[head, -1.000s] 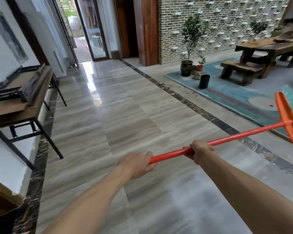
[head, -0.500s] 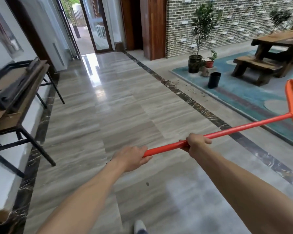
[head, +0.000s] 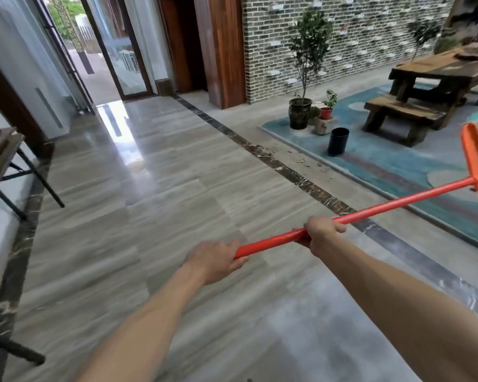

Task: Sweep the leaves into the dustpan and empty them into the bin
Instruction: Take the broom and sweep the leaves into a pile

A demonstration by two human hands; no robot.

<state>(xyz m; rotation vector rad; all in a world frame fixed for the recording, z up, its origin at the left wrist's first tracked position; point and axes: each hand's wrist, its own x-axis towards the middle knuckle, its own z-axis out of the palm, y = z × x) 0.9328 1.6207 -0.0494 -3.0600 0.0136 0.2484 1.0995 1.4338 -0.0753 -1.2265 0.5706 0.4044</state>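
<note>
I hold an orange broom (head: 397, 204) level across my front, its head up at the right edge of the view. My left hand (head: 214, 257) grips the end of the handle. My right hand (head: 322, 231) grips the handle further along. Dry brown leaves (head: 301, 161) lie scattered on the floor ahead, along the dark marble strip and beside the rug's edge. A black cylindrical bin (head: 338, 141) stands on the rug just past the leaves. No dustpan is in view.
A blue-green rug (head: 397, 166) covers the right side, with a wooden bench (head: 397, 117), a wooden table (head: 447, 73) and potted plants (head: 301, 111) on it. A metal-legged table (head: 3, 161) stands at the left wall. Polished grey tiles run to a glass door (head: 116, 51).
The view has moved forward along the hall, so the leaves and bin are closer. Both hands keep the same grip, and the broom head sits a little higher at the right edge.
</note>
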